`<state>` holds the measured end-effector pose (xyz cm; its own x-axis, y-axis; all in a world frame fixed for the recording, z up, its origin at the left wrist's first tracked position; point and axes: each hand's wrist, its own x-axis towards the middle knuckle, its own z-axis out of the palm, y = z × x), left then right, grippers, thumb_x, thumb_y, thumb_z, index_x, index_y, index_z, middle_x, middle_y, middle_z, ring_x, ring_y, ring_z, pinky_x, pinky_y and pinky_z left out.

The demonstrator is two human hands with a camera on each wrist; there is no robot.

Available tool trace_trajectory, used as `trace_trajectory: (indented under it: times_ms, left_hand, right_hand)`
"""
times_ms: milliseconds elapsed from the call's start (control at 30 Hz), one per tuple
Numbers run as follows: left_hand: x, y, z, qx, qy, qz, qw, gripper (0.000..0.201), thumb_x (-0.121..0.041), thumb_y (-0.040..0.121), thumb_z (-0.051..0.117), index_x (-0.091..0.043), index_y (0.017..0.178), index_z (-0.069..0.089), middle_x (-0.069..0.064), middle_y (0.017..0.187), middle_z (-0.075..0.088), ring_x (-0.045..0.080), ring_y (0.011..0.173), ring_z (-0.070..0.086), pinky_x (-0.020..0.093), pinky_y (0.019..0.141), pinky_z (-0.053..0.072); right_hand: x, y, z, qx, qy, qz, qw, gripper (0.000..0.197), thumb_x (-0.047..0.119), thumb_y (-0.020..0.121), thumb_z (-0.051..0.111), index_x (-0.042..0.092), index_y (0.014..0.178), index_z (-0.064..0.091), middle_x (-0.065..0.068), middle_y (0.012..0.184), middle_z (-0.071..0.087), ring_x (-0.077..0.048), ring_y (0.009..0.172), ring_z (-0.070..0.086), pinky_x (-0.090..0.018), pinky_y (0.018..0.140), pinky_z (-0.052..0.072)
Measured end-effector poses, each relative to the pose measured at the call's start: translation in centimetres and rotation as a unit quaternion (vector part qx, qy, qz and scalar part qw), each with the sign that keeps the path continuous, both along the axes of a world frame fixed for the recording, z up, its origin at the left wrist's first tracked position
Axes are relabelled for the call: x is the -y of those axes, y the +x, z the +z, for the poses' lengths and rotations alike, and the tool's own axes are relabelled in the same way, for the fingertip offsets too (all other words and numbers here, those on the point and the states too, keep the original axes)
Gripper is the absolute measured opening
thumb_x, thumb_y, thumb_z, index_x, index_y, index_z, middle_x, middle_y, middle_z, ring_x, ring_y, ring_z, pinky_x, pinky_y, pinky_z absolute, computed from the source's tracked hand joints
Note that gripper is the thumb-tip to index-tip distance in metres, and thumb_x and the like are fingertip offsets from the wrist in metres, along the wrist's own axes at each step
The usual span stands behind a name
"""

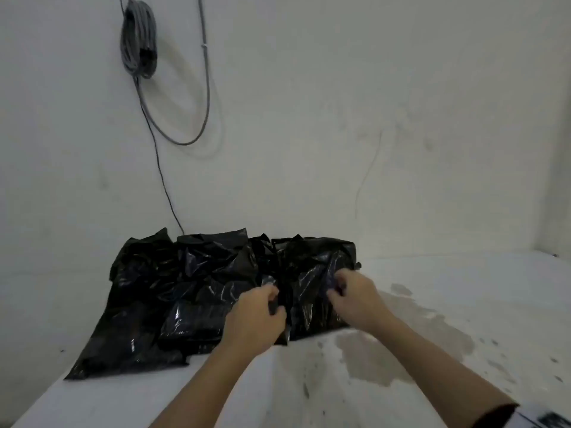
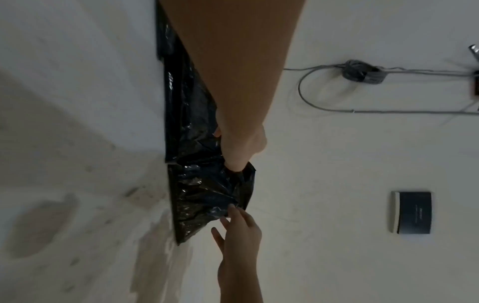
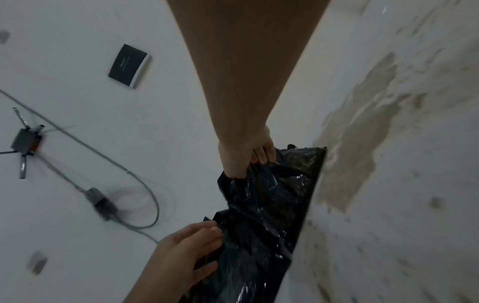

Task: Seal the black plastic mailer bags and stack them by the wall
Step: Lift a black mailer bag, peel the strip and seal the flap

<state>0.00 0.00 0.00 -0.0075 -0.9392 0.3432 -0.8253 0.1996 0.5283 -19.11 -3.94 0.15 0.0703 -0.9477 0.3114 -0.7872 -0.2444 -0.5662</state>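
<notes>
We pinch the crinkled glossy black plastic mailer bag [image 1: 312, 282] with both hands — left hand [image 1: 258, 316] and right hand [image 1: 355, 293] curled into its top fold. It lies on the pile by the white wall [image 1: 309, 118]: light, soft, slippery — probably best gripped by its edges. Open white floor [image 1: 432, 304] lies to the right.

The head camera looks forward and down from above at the mailer bags [image 1: 216, 291] against the wall [image 1: 340, 118]. Each wrist camera looks closely along its forearm, and both share the bags and wall cable [image 2: 324, 106].
</notes>
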Motion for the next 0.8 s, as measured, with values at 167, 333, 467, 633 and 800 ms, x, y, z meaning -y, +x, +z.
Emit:
trace_trajectory:
  times_ms: [167, 333, 467, 633, 800]
  left_hand:
    - [7.6, -2.6, 0.8, -0.161, -0.023, 0.043, 0.986, 0.050, -0.032, 0.090, 0.063, -0.010, 0.133, 0.049, 0.005, 0.126, 0.056, 0.018, 0.111, 0.055, 0.035, 0.093, 0.049]
    - [11.9, -3.7, 0.8, -0.189, -0.026, 0.030, 0.981, 0.056, -0.045, 0.088, 0.062, -0.009, 0.129, 0.055, 0.005, 0.122, 0.061, 0.018, 0.113, 0.057, 0.028, 0.094, 0.047]
    - [12.4, -4.1, 1.0, -0.210, -0.085, -0.035, 0.974, 0.018, -0.025, 0.095, 0.057, -0.013, 0.102, 0.069, -0.006, 0.090, 0.067, 0.008, 0.086, 0.061, 0.003, 0.068, 0.041]
    - [9.9, -3.7, 2.3, -0.275, -0.161, -0.080, 0.944, 0.015, -0.009, 0.096, 0.051, -0.023, 0.093, 0.057, -0.001, 0.097, 0.063, 0.014, 0.095, 0.059, 0.009, 0.079, 0.042]
    - [4.0, -0.6, 5.4, -0.347, -0.172, -0.148, 0.910, 0.028, -0.001, 0.096, 0.049, -0.028, 0.095, 0.057, -0.002, 0.098, 0.065, 0.009, 0.091, 0.063, 0.023, 0.084, 0.049]
  right_hand:
    - [6.2, -1.8, 0.9, 0.119, 0.014, -0.090, 0.989, 0.043, 0.021, 0.097, 0.048, 0.003, 0.134, 0.036, -0.018, 0.129, 0.044, -0.033, 0.119, 0.044, -0.036, 0.095, 0.038]
    - [10.0, -2.3, 0.4, 0.220, 0.061, -0.100, 0.968, 0.051, 0.020, 0.099, 0.044, 0.005, 0.143, 0.022, -0.014, 0.123, 0.054, -0.033, 0.114, 0.052, -0.042, 0.094, 0.045]
    - [10.1, -3.1, 0.8, 0.214, 0.020, -0.085, 0.973, 0.009, 0.015, 0.094, 0.053, 0.008, 0.091, 0.057, -0.006, 0.087, 0.060, -0.028, 0.091, 0.059, -0.035, 0.079, 0.048]
    - [6.5, -3.2, 2.8, 0.216, -0.094, 0.011, 0.972, 0.009, 0.014, 0.096, 0.051, 0.015, 0.087, 0.052, 0.001, 0.086, 0.058, -0.016, 0.082, 0.055, -0.024, 0.067, 0.042]
    - [0.4, -1.8, 5.2, 0.307, -0.107, 0.125, 0.937, 0.007, 0.008, 0.090, 0.061, 0.011, 0.086, 0.056, -0.004, 0.079, 0.062, -0.014, 0.071, 0.059, -0.028, 0.069, 0.049]
